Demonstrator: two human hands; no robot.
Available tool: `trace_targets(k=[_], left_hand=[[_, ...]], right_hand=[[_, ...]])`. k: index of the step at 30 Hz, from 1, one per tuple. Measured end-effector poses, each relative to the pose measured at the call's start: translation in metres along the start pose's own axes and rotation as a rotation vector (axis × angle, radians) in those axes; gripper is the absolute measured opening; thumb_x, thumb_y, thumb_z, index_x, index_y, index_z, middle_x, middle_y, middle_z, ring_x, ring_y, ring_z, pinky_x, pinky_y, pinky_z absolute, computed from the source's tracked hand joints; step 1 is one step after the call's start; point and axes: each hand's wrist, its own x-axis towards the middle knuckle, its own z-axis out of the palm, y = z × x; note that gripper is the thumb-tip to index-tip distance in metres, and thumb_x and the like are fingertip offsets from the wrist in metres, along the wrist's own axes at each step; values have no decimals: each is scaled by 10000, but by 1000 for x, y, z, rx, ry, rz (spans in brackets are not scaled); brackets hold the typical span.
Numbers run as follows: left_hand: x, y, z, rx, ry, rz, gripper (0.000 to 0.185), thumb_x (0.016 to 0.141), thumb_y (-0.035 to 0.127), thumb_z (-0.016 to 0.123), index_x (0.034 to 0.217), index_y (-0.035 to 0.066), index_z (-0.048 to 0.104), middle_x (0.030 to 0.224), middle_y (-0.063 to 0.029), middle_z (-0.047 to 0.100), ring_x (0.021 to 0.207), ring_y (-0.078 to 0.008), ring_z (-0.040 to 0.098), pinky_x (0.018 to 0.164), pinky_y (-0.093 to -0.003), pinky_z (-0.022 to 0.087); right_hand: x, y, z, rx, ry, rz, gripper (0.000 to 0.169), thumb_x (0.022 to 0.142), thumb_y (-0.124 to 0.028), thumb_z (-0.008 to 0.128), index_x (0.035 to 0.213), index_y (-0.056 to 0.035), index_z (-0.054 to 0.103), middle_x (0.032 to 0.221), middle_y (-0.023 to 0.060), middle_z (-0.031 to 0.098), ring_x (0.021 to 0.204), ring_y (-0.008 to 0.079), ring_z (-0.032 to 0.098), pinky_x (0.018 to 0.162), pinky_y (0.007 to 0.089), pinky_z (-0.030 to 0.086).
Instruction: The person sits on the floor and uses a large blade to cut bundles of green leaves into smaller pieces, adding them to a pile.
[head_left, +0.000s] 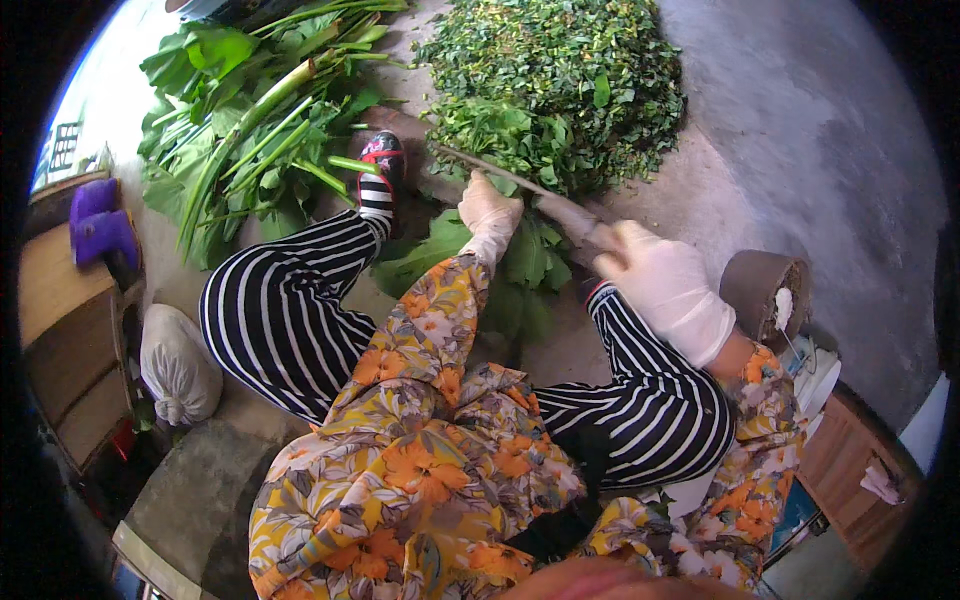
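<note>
My right hand (664, 285), in a pale glove, grips the handle of a long-bladed knife (499, 170). Its blade slants up and left, just beyond my left hand, and the part near the handle is motion-blurred. My left hand (491, 210), also gloved, is closed on a bunch of large green leaves (529, 259) that hangs out towards me beneath it. On the far side of the blade, freshly cut leaf pieces (510, 131) rest against a big heap of chopped greens (562, 60). Whatever supports the bunch under the blade is mostly hidden.
Whole leafy stalks (262, 127) are piled at the left, next to my shoe (384, 154). A tied white sack (180, 364) and purple boots (105, 225) stand further left. A brown cylindrical object (761, 292) and a white container (817, 379) are by my right elbow.
</note>
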Motion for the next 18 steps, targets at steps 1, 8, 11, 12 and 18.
trace_targets(k=[1, 8, 11, 12, 18], left_hand=[[1, -2, 5, 82, 22, -17, 608, 574, 307, 787, 1045, 50, 501, 973, -132, 649, 911, -306, 641, 780, -399, 513], [4, -9, 11, 44, -7, 53, 580, 567, 204, 754, 1057, 65, 476, 974, -124, 635, 955, -293, 615, 810, -393, 490], [-4, 1, 23, 21, 16, 74, 555, 574, 212, 745, 1066, 81, 525, 1016, -109, 627, 986, -278, 602, 827, -384, 480], [-13, -1, 24, 225, -24, 119, 497, 589, 249, 741, 1039, 99, 590, 1046, -92, 620, 994, -256, 600, 836, -371, 473], [18, -13, 7, 67, -7, -147, 579, 597, 324, 773, 1036, 12, 562, 1013, -111, 645, 930, -258, 640, 805, -333, 510]], right_hand=[[1, 22, 11, -41, -142, 116, 258, 793, -331, 627, 816, -86, 551, 673, 157, 632, 620, 370, 630, 569, 486, 499], [0, 116, 139, 0, -316, 387, 279, 791, -355, 619, 837, -82, 648, 852, 186, 666, 841, 384, 637, 753, 476, 499], [-5, 63, 51, 31, -357, 326, 356, 780, -399, 614, 883, -58, 611, 795, 207, 654, 794, 385, 640, 722, 500, 499], [-2, 29, 19, 12, -340, 252, 381, 772, -403, 620, 921, -54, 578, 753, 209, 646, 751, 387, 641, 691, 504, 504], [10, -6, 4, -28, -82, -27, 318, 778, -333, 642, 880, -48, 545, 688, 171, 635, 630, 366, 635, 567, 468, 503]])
